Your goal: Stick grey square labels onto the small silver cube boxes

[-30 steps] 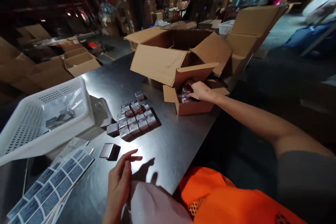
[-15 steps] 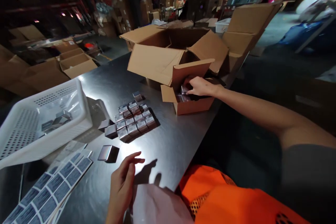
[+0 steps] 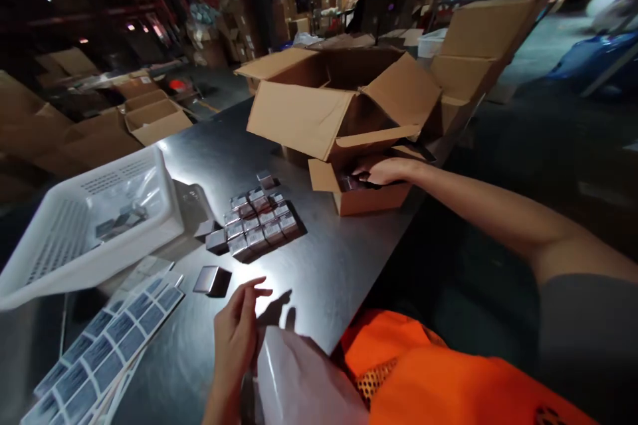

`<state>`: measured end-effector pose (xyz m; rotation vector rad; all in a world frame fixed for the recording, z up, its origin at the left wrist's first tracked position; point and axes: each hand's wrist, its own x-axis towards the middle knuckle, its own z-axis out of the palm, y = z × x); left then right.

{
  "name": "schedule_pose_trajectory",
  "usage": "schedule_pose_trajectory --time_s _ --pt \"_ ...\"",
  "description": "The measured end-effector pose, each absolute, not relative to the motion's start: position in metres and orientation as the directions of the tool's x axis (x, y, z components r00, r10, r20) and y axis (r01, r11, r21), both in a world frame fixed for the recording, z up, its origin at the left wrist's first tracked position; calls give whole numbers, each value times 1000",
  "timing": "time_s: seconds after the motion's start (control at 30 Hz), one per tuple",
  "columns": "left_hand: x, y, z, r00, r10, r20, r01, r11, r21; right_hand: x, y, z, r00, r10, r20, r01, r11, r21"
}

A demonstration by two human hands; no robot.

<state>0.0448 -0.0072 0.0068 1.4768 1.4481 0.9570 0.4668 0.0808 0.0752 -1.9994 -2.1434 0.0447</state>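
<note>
A: Status check. Where is the right hand (image 3: pixel 383 169)?

B: Reaching into the small open carton (image 3: pixel 366 192) at the table's right edge. The fingers curl around something silver inside it; whether they have closed on one of the little boxes I cannot tell, as the flap hides the fingertips.

A: And the left hand (image 3: pixel 236 335)?

B: Low, near the table's front edge. The fingers are loosely spread and half curled, with a pale plastic bag (image 3: pixel 299 378) against the palm and wrist. They pinch nothing that I can make out.

A: Progress, judged from the layout?

B: A cluster of small silver boxes (image 3: pixel 259 226) stands in tidy rows mid-table, most with labels on top. One loose silver box (image 3: pixel 212 279) lies apart, nearer the left hand, with no label showing. A few more sit in the white perforated basket (image 3: pixel 64 259) at the left. Label sheets (image 3: pixel 100 352) lie at the front left, many stickers unused. The carton holds more stock, so I judge the batch partly through.

A: Surface and room?

B: A dark, glossy metal table (image 3: pixel 323 279) with lamp glare. A large open cardboard box (image 3: pixel 309 113) stands behind the carton. Dim warehouse with stacked cartons and shelving; detail beyond is blurred.
</note>
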Motion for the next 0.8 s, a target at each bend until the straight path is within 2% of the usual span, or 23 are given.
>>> schedule_pose_trajectory --time_s 0.07,0.13,0.2,0.23,0.3,0.37,0.43,0.53,0.63,0.7,0.8 --pt "42 -3 8 -97 995 8 433 35 901 443 67 85 -90 981 173 978 120 -173" --pt "38 2 10 -219 968 121 512 8 859 401 52 88 -150 948 282 948 219 -232" --pt "33 6 10 -312 923 225 547 -19 837 346 37 81 -248 865 436 772 448 -450" --pt "32 8 9 -332 906 262 560 -34 828 317 29 75 -353 829 433 645 551 -529" --pt "31 9 6 -360 873 330 592 -60 804 261 18 58 -526 768 365 448 615 -649" --pt "30 7 4 -357 851 384 619 -92 780 214 16 40 -648 713 268 360 597 -717" --pt "28 6 5 -351 844 405 628 -109 771 185 22 26 -689 705 171 338 520 -784" --pt "22 8 9 -351 874 335 671 -15 742 175 37 16 -649 758 65 343 368 -864" --pt "16 13 12 -348 907 236 792 149 593 185 45 15 -582 813 23 358 281 -890" --pt "16 16 10 -338 920 198 839 200 506 190 45 15 -557 830 -23 367 221 -904" --pt "20 18 7 -337 927 165 847 222 483 191 38 12 -562 825 -51 410 225 -884"
